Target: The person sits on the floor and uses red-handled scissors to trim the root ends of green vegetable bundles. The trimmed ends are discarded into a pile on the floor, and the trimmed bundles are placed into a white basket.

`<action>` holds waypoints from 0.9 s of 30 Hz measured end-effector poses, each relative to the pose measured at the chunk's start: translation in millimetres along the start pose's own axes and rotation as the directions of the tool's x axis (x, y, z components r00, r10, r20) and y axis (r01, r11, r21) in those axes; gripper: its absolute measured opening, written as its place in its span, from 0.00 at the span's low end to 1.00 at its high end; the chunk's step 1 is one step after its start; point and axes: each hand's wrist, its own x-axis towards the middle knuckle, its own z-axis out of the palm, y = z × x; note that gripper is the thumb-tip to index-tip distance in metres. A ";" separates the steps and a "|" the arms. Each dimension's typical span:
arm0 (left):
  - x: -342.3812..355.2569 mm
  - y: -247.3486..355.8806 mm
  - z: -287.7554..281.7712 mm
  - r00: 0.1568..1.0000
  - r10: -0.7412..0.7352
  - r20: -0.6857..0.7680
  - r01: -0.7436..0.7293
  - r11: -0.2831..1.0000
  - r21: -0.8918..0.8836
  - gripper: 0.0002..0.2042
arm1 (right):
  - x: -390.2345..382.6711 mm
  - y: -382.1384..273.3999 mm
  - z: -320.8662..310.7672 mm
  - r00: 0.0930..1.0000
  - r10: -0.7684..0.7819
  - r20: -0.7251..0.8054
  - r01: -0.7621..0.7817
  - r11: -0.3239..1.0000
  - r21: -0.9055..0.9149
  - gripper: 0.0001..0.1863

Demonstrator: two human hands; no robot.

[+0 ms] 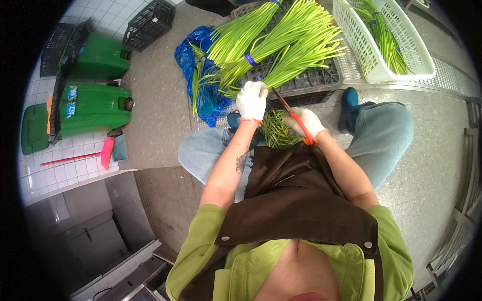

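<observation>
My left hand (pixel 252 102), in a white glove, is closed at the near end of a bundle of garlic scapes (pixel 296 62), by its blue tie. My right hand (pixel 307 122), gloved too, grips red-handled scissors (pixel 297 118). Their dark blades point up toward the same bundle, close to my left fingers; whether they are open is hard to see. More taped bundles lie on a black plastic crate (pixel 329 75). Between my legs, below the hands, is a heap of short green stem pieces (pixel 275 129); what holds it is hidden.
A white perforated basket (pixel 377 75) with tied scapes stands at the upper right. Loose stems lie on a blue plastic bag (pixel 211 103) left of the crate. Green wheeled bins (pixel 93 108), a black crate (pixel 149 25) and a pink broom (pixel 106 153) stand along the left wall.
</observation>
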 end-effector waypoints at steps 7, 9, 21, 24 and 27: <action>4.0 4.5 -5.0 0.997 -0.060 0.040 0.062 0.998 -0.032 0.05 | 0.2 -4.4 -2.5 0.999 0.020 -0.045 -0.020 1.000 -0.001 0.22; 5.1 4.9 -4.9 0.997 -0.059 0.049 0.061 0.998 -0.025 0.05 | 2.4 -5.2 -5.4 0.999 0.029 -0.021 -0.030 0.999 -0.025 0.22; 6.9 3.4 1.0 0.998 -0.004 0.064 0.005 1.000 -0.019 0.09 | 14.9 -16.1 -19.5 0.960 0.068 0.271 -0.193 0.863 0.468 0.16; 10.6 2.4 -0.6 0.994 -0.042 0.097 0.046 0.998 -0.036 0.09 | 11.4 -10.0 -6.4 0.993 0.019 0.118 -0.069 0.899 0.432 0.15; 10.6 7.7 -2.0 0.994 -0.072 0.080 0.073 0.997 -0.014 0.09 | 19.7 9.0 13.2 0.947 -0.242 -0.212 0.227 0.970 -0.091 0.14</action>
